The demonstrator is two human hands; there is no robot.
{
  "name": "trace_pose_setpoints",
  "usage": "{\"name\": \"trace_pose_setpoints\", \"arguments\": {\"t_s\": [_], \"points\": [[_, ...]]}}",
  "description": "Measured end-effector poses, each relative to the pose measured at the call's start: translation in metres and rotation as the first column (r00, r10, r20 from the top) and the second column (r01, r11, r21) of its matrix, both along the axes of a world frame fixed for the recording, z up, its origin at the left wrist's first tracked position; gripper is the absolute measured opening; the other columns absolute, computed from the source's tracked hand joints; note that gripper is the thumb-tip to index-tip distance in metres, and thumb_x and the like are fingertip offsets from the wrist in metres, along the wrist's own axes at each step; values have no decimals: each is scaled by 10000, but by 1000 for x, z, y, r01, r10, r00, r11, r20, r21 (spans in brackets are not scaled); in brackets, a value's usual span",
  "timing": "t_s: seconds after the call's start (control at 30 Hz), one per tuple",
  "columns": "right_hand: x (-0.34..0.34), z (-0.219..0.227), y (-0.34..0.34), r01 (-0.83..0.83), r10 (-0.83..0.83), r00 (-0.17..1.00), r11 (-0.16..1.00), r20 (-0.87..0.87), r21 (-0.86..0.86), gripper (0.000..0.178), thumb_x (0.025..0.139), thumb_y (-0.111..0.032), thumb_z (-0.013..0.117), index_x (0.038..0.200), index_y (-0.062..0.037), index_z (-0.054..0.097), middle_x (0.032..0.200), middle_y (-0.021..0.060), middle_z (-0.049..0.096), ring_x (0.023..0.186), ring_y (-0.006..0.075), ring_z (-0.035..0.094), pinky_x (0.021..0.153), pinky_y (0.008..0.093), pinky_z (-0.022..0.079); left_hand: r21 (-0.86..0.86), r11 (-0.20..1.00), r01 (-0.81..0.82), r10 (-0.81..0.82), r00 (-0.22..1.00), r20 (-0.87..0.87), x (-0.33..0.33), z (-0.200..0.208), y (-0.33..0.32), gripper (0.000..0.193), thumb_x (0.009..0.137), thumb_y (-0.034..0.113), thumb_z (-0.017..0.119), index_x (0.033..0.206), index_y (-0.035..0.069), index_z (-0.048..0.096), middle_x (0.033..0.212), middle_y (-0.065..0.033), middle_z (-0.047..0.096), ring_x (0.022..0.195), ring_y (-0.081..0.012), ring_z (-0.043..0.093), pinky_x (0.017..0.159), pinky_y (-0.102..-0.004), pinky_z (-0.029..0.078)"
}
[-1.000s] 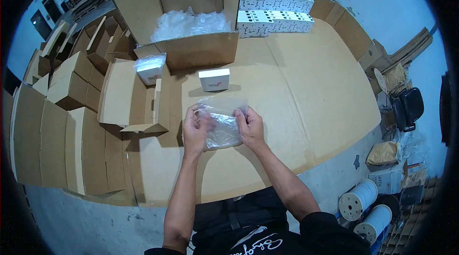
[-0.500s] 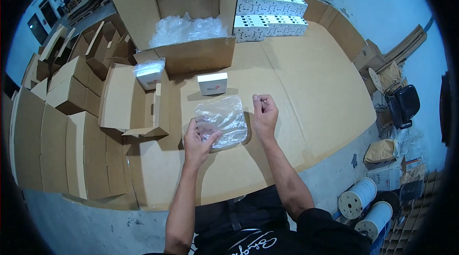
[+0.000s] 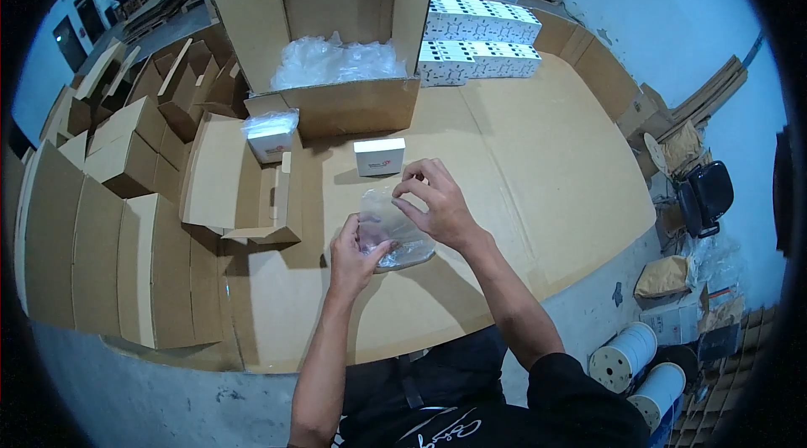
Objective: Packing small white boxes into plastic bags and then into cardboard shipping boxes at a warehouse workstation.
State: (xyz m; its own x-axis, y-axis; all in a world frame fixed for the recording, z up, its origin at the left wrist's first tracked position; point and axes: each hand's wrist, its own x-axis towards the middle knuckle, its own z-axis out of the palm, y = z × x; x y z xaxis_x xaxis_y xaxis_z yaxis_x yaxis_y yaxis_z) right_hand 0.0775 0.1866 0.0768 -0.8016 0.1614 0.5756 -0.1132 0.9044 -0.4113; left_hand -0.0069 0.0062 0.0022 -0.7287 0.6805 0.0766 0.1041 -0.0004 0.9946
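A clear plastic bag [image 3: 403, 251] is held over the table by my left hand [image 3: 351, 256], with the thumb on its near side and the fingers behind its left edge. At the bag's upper right edge, my right hand [image 3: 439, 206] has its thumb and forefinger closed in a pinch on the film. Just beyond the bag, a small white box [image 3: 379, 157] stands upright on the cardboard-covered table [image 3: 538, 187]. To the left, an open brown carton [image 3: 220, 175] contains white boxes wrapped in plastic [image 3: 273, 137].
A large open carton [image 3: 357, 112] full of clear plastic bags [image 3: 336, 61] stands at the back. Stacked white patterned boxes [image 3: 483, 40] are right of it. Several empty brown cartons [image 3: 126, 154] crowd the left side. Cable spools [image 3: 623, 355] and a dark chair [image 3: 706, 196] are on the floor at right.
My right hand has moved left to the bag and now pinches its upper edge. The bag has been lifted and tilted in my left hand. The view has shifted slightly.
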Motion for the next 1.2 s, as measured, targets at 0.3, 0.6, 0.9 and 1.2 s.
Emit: {"name": "trace_pose_setpoints", "arguments": {"t_s": [0.3,0.6,0.9,1.2], "points": [[2,18,-1,-163,168,980,985,108,-57,113,820,-36,719,882,-68,630,870,81,662,840,269,647,818,401,508,-109,991,-75,56,984,-170,-2,8,0,550,749,124,907,1183,7,589,1038,-164,760,911,-239,748,814,-378,583],[-22,45,11,-327,360,801,932,479,-153,212,903,-125,631,1064,-14,712,843,201,713,695,370,669,727,430,551,-66,997,-36,29,994,-109,-2,11,-1,729,669,174,967,1254,32,557,1124,-162,735,1067,-242,718,901,-369,582],[-29,50,17,-357,472,732,880,490,-315,241,950,-205,604,1048,-33,742,932,152,751,786,300,687,708,421,552,-71,996,53,-58,996,-63,-3,12,-1,924,536,221,1027,1293,46,527,1112,-163,725,1025,-251,723,893,-381,607],[-27,38,40,-214,266,963,855,44,-472,186,959,-136,613,1041,-54,758,930,55,755,747,103,605,706,269,493,-6,1000,19,-19,984,-176,-9,-5,0,811,578,201,1012,1236,25,571,1076,-150,732,995,-226,723,870,-369,603]]}}
